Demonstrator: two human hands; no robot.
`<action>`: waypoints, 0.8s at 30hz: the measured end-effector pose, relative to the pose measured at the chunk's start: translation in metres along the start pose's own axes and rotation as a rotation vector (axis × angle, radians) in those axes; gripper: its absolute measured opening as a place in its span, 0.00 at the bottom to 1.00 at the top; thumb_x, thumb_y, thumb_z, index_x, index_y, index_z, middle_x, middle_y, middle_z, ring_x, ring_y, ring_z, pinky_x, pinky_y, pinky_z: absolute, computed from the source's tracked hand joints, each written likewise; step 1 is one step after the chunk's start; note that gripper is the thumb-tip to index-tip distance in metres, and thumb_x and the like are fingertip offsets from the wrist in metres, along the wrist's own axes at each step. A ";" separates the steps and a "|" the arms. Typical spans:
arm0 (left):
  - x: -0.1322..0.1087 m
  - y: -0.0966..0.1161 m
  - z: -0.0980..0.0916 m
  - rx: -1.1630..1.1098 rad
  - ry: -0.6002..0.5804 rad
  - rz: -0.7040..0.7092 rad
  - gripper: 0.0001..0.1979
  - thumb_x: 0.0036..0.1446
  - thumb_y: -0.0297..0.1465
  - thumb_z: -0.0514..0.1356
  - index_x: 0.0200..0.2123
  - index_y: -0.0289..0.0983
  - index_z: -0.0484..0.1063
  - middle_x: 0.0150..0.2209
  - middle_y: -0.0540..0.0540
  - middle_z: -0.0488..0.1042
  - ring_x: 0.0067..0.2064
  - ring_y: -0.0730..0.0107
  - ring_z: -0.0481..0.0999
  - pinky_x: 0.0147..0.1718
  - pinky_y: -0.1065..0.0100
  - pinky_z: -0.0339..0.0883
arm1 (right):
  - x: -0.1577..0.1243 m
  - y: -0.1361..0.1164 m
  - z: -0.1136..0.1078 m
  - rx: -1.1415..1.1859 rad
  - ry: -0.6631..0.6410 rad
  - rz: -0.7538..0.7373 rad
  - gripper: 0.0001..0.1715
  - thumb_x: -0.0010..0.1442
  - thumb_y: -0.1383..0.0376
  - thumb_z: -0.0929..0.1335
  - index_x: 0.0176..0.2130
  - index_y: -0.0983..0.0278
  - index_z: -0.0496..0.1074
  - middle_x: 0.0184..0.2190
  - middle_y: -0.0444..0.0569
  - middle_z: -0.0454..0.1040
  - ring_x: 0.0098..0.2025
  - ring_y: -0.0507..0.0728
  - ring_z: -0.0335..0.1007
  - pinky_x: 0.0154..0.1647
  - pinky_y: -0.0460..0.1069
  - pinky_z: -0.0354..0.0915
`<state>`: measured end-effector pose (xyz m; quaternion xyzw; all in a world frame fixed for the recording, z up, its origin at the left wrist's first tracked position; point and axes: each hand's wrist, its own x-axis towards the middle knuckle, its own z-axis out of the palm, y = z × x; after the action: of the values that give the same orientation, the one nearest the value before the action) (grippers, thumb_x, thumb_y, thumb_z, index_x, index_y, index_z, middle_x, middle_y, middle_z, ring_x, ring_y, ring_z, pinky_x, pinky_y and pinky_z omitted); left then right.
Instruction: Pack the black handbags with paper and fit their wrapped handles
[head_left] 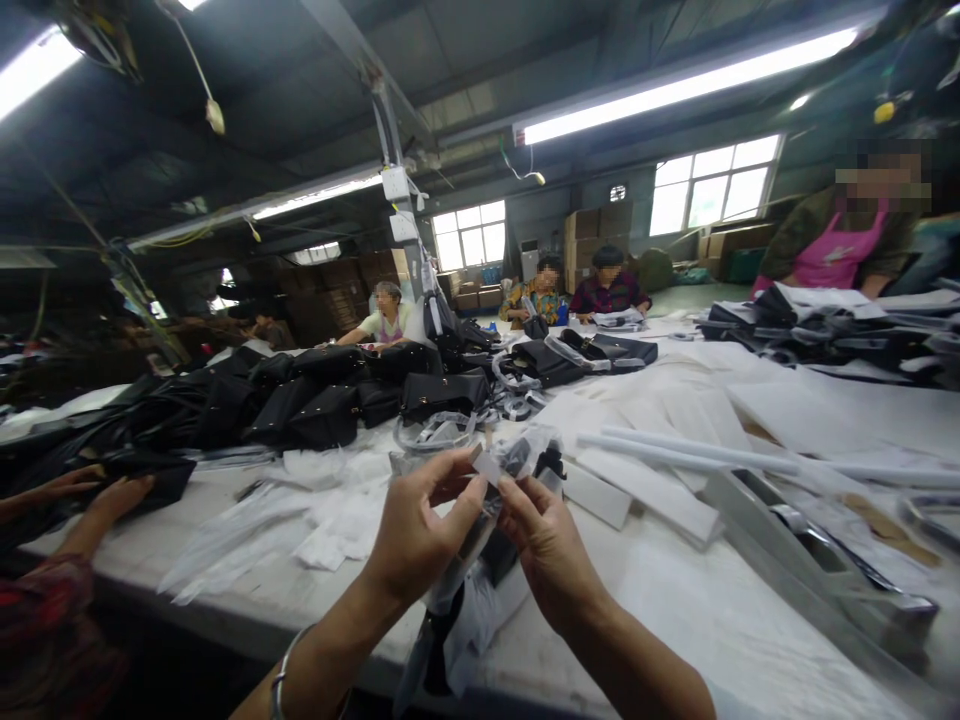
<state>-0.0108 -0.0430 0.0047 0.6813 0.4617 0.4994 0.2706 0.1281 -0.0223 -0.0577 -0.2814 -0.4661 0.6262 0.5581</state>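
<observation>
Two hands worked close together: the left hand [420, 525] and the right hand [555, 545] each pinched a small white piece [491, 466] between thumb and fingertips, with next to no gap in either grip. The piece was held over the near side of a white-topped table [675, 620], just beside crumpled clear plastic [541, 438]. Whether the fingers also had hold of the plastic could not be told. Beneath the hands, a partly wrapped black thing [499, 555] ran down toward the table's near edge.

The step in hand appeared to be fine handling of the small piece; the next move seemed to call for an even pinch from both sides and a light touch near the thin plastic.

White strips [600, 492] and a grey tool [772, 560] with a metal lever lay to the right. Beyond, black bags [446, 398] were heaped along the table. At far left, a co-worker's hands [120, 497] were on more black material [171, 480].
</observation>
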 end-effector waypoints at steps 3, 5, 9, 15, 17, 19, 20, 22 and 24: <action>0.005 0.006 -0.006 0.102 -0.009 0.022 0.18 0.57 0.34 0.64 0.50 0.39 0.75 0.40 0.45 0.81 0.40 0.59 0.82 0.40 0.66 0.75 | -0.001 -0.001 0.004 0.114 0.021 -0.030 0.20 0.59 0.49 0.71 0.43 0.61 0.76 0.33 0.48 0.75 0.35 0.57 0.70 0.37 0.50 0.66; 0.007 0.009 -0.007 0.158 -0.030 0.049 0.13 0.58 0.34 0.63 0.46 0.39 0.78 0.39 0.46 0.82 0.39 0.60 0.83 0.39 0.67 0.75 | -0.002 -0.001 0.006 0.135 0.015 -0.036 0.19 0.59 0.51 0.71 0.44 0.61 0.76 0.34 0.47 0.75 0.34 0.56 0.69 0.37 0.49 0.65; 0.007 0.007 -0.007 0.321 -0.003 0.120 0.08 0.61 0.34 0.61 0.39 0.40 0.80 0.35 0.48 0.82 0.37 0.62 0.82 0.36 0.69 0.73 | -0.001 0.000 0.006 0.093 0.052 -0.054 0.19 0.57 0.51 0.73 0.43 0.61 0.76 0.34 0.47 0.75 0.34 0.55 0.69 0.38 0.49 0.66; -0.009 -0.006 0.006 0.722 0.195 0.413 0.13 0.61 0.29 0.60 0.48 0.40 0.79 0.42 0.42 0.83 0.40 0.57 0.83 0.39 0.66 0.74 | 0.000 0.003 0.008 0.051 0.114 -0.092 0.20 0.55 0.52 0.74 0.41 0.62 0.74 0.28 0.44 0.72 0.35 0.55 0.69 0.39 0.49 0.66; -0.016 -0.010 0.016 0.864 0.277 0.521 0.15 0.62 0.25 0.57 0.51 0.35 0.77 0.43 0.39 0.82 0.40 0.58 0.83 0.39 0.66 0.75 | 0.001 0.003 0.009 0.052 0.109 -0.120 0.17 0.56 0.53 0.74 0.37 0.63 0.72 0.28 0.43 0.70 0.34 0.54 0.68 0.39 0.48 0.65; -0.020 -0.012 0.027 1.012 0.332 0.589 0.17 0.63 0.21 0.53 0.53 0.28 0.73 0.48 0.34 0.80 0.44 0.58 0.82 0.42 0.65 0.75 | 0.002 0.002 0.009 0.049 0.110 -0.145 0.16 0.56 0.54 0.74 0.34 0.63 0.71 0.28 0.43 0.71 0.34 0.53 0.67 0.39 0.48 0.65; -0.022 -0.013 0.032 1.073 0.347 0.602 0.18 0.63 0.20 0.52 0.54 0.25 0.72 0.50 0.32 0.78 0.47 0.57 0.81 0.45 0.64 0.75 | 0.003 0.002 0.009 0.051 0.110 -0.154 0.15 0.56 0.55 0.74 0.33 0.63 0.71 0.29 0.43 0.71 0.34 0.53 0.67 0.39 0.48 0.65; -0.024 -0.016 0.040 1.152 0.351 0.585 0.20 0.63 0.19 0.51 0.56 0.22 0.68 0.55 0.29 0.74 0.52 0.54 0.78 0.49 0.60 0.74 | 0.003 0.003 0.007 0.071 0.096 -0.161 0.14 0.56 0.56 0.74 0.33 0.62 0.71 0.30 0.43 0.71 0.35 0.53 0.67 0.40 0.48 0.65; -0.025 -0.019 0.046 1.189 0.353 0.555 0.21 0.63 0.19 0.51 0.58 0.23 0.66 0.57 0.29 0.72 0.55 0.53 0.76 0.50 0.58 0.74 | 0.002 0.003 0.004 0.102 0.062 -0.157 0.13 0.57 0.56 0.73 0.34 0.62 0.71 0.31 0.44 0.71 0.36 0.53 0.67 0.41 0.48 0.65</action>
<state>0.0237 -0.0535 -0.0383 0.7157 0.5032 0.3154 -0.3675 0.1226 -0.0219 -0.0584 -0.2345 -0.4368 0.5944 0.6332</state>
